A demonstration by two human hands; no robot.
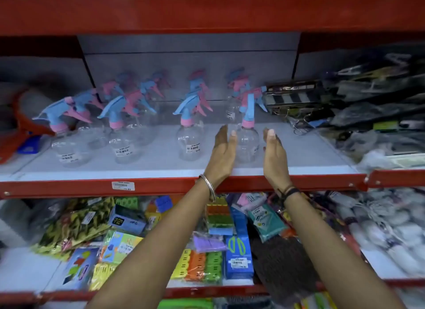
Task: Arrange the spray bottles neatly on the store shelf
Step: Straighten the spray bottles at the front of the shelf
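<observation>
Clear plastic spray bottles with pink collars and blue-and-pink trigger heads stand on a grey store shelf with a red front lip. One spray bottle stands upright near the front edge, toward the shelf's right end, its trigger head turned to the right. It sits directly between the two hands. The left hand is flat and open, fingers straight and together, palm facing the bottle's left side; the thumb tip lies against or just at the clear body, though contact cannot be told for sure. The right hand is likewise open and flat, palm facing the bottle's right side and standing slightly apart from it. Neither hand grips anything. A silver bangle circles the left wrist and a dark band the right, both over the shelf's front edge.

To the left along the front edge stand three more bottles, each with a barcode label, and further bottles stand behind them toward the back edge, some leaning. At the right end of the shelf lie dark packaged goods. On the lower shelf lie colourful packets.
</observation>
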